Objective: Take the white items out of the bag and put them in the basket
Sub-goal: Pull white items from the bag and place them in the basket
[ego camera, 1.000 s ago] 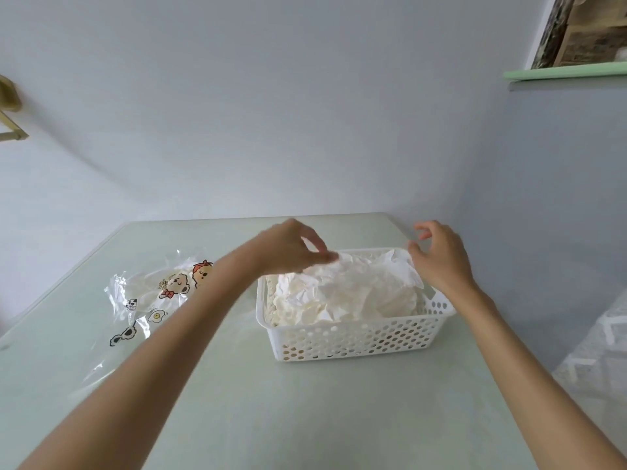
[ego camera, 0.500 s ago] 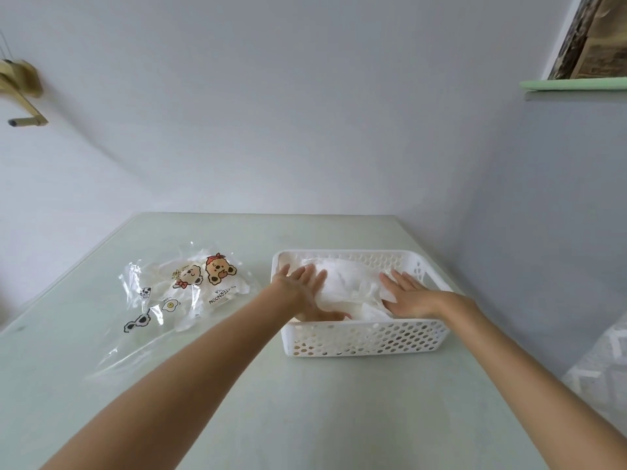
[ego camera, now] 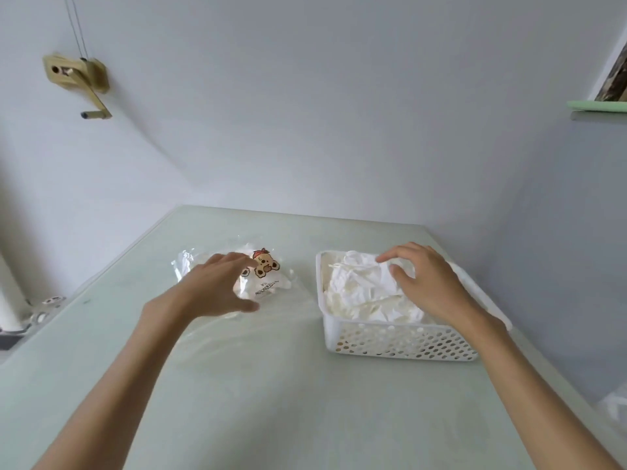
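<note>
Left hand (ego camera: 217, 286): over the bag (ego camera: 258, 279), fingers spread and relaxed, gripping nothing; whether the fingertips touch the film I cannot tell.
Right hand (ego camera: 427, 283): in the basket (ego camera: 400, 344), fingers loosely bent and lying on the white items (ego camera: 363, 290); it seems to press them, not pinch them.
White items: a crumpled heap filling the basket and rising above its rim. Something pale shows through the bag too, so I judge a little may be left inside, though the film hides how much.
Bag: clear plastic with a bear print, flat on the table (ego camera: 271, 401), well left of the basket.
Risk, spill: the heap stands proud of the rim; once the pressing hand lifts, the springy stuff could puff up and slide over the edge.
Risk, bag slip: the film is light and slick on a smooth top; a one-handed grab could drag or crumple it and trap what is left.
Risk, basket shift: a sideways push by the right hand could skid the light basket toward the table's right edge, which lies near.
</note>
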`<state>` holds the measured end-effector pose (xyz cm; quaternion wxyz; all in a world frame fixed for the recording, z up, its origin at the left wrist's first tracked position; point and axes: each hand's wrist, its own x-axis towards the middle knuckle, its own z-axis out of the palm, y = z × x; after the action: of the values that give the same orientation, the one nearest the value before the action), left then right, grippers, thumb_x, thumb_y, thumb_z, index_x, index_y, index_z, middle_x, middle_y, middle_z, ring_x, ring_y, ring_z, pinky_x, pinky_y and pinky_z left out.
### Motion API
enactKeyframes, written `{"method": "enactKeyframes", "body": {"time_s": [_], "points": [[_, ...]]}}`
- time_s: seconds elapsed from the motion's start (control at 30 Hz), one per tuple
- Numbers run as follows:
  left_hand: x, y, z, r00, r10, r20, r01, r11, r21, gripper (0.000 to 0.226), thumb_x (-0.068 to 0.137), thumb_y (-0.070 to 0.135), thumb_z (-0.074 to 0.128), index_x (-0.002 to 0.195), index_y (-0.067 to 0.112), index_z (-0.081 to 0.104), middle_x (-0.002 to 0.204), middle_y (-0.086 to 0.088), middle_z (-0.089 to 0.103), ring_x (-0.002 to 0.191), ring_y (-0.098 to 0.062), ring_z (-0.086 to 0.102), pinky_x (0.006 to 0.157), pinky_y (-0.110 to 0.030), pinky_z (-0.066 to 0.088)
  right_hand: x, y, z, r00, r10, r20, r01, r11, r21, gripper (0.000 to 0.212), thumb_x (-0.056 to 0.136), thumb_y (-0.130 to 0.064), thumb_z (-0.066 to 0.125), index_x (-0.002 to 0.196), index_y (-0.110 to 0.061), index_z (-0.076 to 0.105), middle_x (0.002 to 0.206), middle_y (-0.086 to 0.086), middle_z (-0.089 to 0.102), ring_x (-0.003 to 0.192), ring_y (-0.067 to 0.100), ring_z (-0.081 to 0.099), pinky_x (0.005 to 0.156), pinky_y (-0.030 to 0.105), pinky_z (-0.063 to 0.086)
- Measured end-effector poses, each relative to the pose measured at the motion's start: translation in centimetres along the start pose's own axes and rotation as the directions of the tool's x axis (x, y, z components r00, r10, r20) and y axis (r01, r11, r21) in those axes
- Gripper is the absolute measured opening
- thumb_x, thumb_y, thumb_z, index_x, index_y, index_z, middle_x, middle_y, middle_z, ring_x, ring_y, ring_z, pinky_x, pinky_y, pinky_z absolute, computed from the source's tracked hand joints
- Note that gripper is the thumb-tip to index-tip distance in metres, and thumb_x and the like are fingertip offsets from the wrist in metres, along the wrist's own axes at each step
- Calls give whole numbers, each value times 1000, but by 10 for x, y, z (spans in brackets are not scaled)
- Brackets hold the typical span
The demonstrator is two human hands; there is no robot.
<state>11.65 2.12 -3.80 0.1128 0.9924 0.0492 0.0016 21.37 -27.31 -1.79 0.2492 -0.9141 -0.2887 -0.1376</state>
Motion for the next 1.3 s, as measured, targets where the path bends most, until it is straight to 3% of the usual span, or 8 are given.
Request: {"method": "enactKeyframes", "body": {"time_s": [0.1, 0.2, 0.4, 0.53, 0.63, 0.8, 1.0, 1.3], "points": [[-16, -32, 4, 965, -161, 205, 156, 987, 37, 106, 70, 64, 70, 151, 26, 14, 159, 6, 11, 145, -19, 13, 116, -37, 20, 0, -59, 28, 992, -119, 46, 115, 990, 77, 20, 94, -22, 53, 98, -34, 68, 96, -24, 60, 98, 2, 51, 86, 25, 41], [-21, -45, 4, 951, -143, 274, 170, 983, -76, 138, 35, 99, 45, 151, 30, 17, 158, 11, 17, 143, -15, 24, 116, -37, 23, -4, -103, 60, 967, -176, 184, 158, 981, 110, 18, 92, -26, 55, 96, -33, 70, 90, -19, 64, 91, 4, 55, 82, 27, 44], [-15, -33, 11, 979, -76, 191, 78, 997, -4, 66, 73, 68, 65, 129, 38, 48, 136, 12, 46, 128, -14, 41, 98, -30, 34, -21, -116, 93, 940, -171, 294, 184, 983, -16, 19, 93, -29, 51, 101, -34, 67, 90, -22, 60, 96, 3, 57, 74, 21, 37], [-5, -45, 12, 986, -35, 165, 56, 990, -127, 26, 86, 51, 63, 106, 35, 65, 116, 7, 56, 116, -17, 52, 93, -31, 40, -42, -109, 112, 948, -310, -70, 310, 951, -10, 19, 89, -30, 57, 104, -28, 68, 98, -17, 62, 93, 3, 52, 81, 18, 40], [-7, -53, 9, 956, -11, 295, 84, 968, -238, 43, 77, 66, 61, 112, 40, 61, 125, 15, 50, 114, -14, 58, 96, -29, 43, -45, -108, 123, 913, -372, -165, 362, 928, -87, 30, 79, -34, 67, 107, -24, 69, 96, -11, 60, 92, 7, 50, 82, 19, 38], [-5, -56, 18, 950, -97, 296, 144, 980, -140, 81, 69, 74, 62, 138, 36, 45, 143, 13, 41, 131, -13, 44, 107, -34, 36, -32, -97, 138, 925, -380, -22, 364, 900, -241, 46, 65, -39, 83, 108, -26, 70, 103, -9, 62, 99, 11, 48, 86, 23, 32], [3, -56, 33, 988, -99, 118, 97, 995, 28, 32, 87, 48, 63, 112, 29, 66, 135, 6, 49, 129, -16, 41, 100, -35, 40, -40, -106, 134, 890, -420, -175, 383, 899, -210, 27, 68, -18, 83, 90, -24, 69, 89, -8, 60, 83, 13, 53, 73, 22, 40], [6, -57, 29, 974, -70, 213, 168, 860, -482, 39, 96, 49, 46, 99, 14, 64, 100, 1, 52, 95, -17, 50, 77, -26, 37, -24, -104, 160, 971, -202, -125, 163, 950, -266, 19, 64, -31, 84, 78, -28, 72, 75, -13, 68, 68, 13, 62, 75, 24, 36]]}}
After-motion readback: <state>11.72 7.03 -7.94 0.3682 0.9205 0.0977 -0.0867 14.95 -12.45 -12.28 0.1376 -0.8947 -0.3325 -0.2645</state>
